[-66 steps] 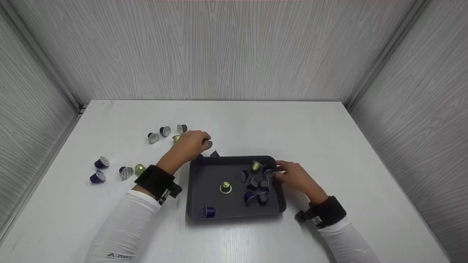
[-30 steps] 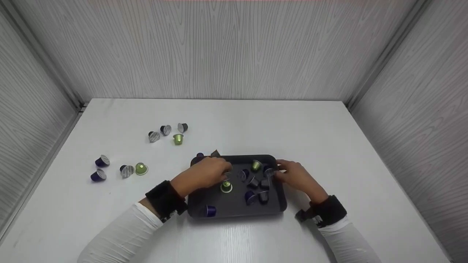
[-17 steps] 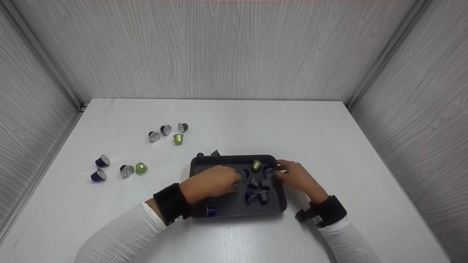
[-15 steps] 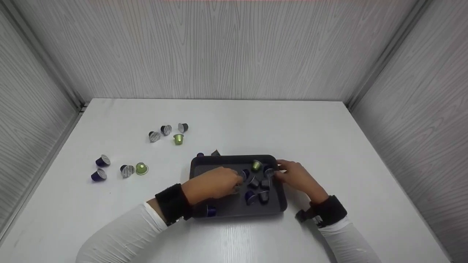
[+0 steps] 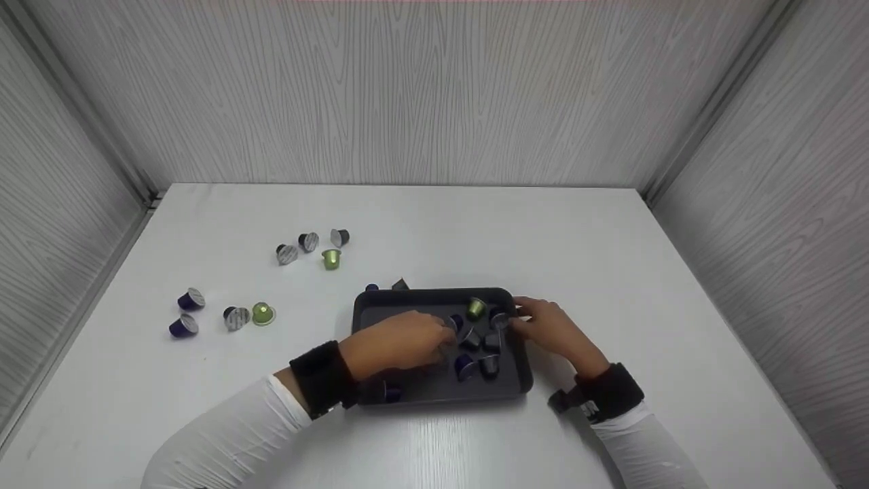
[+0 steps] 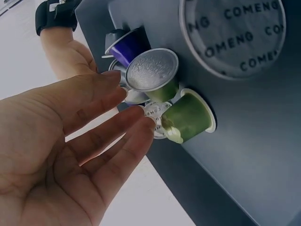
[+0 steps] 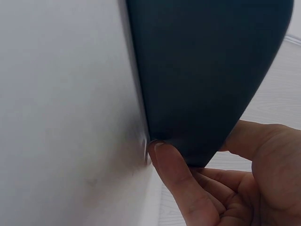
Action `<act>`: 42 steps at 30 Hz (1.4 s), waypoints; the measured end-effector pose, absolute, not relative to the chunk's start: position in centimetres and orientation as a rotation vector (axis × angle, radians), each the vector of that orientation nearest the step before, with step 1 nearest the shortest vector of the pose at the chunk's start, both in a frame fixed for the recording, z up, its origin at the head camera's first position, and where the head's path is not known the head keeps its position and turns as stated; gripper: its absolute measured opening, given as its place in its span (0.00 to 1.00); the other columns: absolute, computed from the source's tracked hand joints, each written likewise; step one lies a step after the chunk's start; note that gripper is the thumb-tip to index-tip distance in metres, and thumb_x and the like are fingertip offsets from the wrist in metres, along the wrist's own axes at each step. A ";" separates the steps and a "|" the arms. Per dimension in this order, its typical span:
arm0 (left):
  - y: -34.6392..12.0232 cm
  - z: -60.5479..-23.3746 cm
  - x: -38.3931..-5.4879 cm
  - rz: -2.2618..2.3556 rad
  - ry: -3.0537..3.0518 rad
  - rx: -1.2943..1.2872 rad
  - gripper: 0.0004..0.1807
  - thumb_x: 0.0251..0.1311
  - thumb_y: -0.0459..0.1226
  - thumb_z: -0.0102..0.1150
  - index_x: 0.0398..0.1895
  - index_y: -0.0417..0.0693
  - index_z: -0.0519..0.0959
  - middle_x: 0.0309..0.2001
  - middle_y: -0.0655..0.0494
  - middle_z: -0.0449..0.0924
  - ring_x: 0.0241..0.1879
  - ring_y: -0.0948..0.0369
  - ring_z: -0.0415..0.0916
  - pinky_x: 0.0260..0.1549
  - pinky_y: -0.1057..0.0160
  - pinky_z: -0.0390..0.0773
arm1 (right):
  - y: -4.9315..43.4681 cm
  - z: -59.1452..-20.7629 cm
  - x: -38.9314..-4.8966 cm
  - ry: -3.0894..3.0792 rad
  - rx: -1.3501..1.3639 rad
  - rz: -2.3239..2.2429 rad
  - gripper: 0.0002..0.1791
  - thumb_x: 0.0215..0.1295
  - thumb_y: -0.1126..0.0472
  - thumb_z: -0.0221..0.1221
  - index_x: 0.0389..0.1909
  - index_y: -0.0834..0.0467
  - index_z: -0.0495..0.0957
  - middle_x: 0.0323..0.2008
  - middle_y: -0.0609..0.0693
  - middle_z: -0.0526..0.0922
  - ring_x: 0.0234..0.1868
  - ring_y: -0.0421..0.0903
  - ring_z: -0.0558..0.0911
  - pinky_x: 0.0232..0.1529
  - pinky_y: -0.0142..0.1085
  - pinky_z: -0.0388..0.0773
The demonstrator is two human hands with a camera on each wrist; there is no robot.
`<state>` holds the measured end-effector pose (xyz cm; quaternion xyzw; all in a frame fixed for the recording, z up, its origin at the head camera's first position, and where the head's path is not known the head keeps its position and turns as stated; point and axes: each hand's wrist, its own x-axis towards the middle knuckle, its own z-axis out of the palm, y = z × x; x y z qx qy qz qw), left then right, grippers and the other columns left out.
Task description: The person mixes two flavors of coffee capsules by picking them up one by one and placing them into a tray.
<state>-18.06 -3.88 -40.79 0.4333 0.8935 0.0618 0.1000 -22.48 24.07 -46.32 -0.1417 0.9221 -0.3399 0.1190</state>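
Note:
Inside the dark grey tray (image 5: 441, 395), my left hand (image 5: 400, 341) reaches palm-down over its left half. In the left wrist view its fingers are loosely extended. Their tips lie right at an upturned green coffee capsule (image 6: 188, 117) and a silver-lidded green capsule (image 6: 153, 70). A large printed capsule lid (image 6: 235, 33) is close to that camera. My right hand (image 5: 548, 331) grips the tray's right side, thumb low against its outer wall (image 7: 202, 70). Between the hands lie a green capsule (image 5: 476, 309), a blue capsule (image 5: 466, 367) and several grey ones.
Blue capsules (image 5: 191, 299), a silver-lidded capsule (image 5: 236, 318) and a green capsule (image 5: 263, 314) lie left on the white table (image 5: 611, 251). Farther back is a small group around a gold-green capsule (image 5: 331, 259). A dark capsule (image 5: 400, 284) sits just behind the tray.
My left hand has brought a silver-lidded capsule from behind the tray into it, moved rightward, and its fingers have loosened. The right hand stays on the tray's side.

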 end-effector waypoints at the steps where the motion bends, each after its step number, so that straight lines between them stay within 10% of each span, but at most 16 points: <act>1: -4.0 -40.7 -18.2 0.192 2.646 1.266 0.15 0.60 0.37 0.63 0.50 0.45 0.81 0.43 0.51 0.82 0.44 0.54 0.80 0.46 0.59 0.80 | 24.1 -46.3 -22.5 2.696 -0.412 -0.991 0.28 0.65 0.61 0.56 0.66 0.63 0.70 0.56 0.62 0.79 0.45 0.51 0.85 0.43 0.41 0.82; 42: -9.1 -41.7 -27.2 0.511 2.752 0.766 0.28 0.74 0.49 0.46 0.70 0.44 0.67 0.68 0.43 0.67 0.68 0.47 0.61 0.67 0.49 0.60 | 24.2 -46.4 -22.5 2.744 -0.444 -0.938 0.27 0.66 0.58 0.57 0.65 0.62 0.72 0.54 0.61 0.81 0.49 0.54 0.83 0.47 0.45 0.81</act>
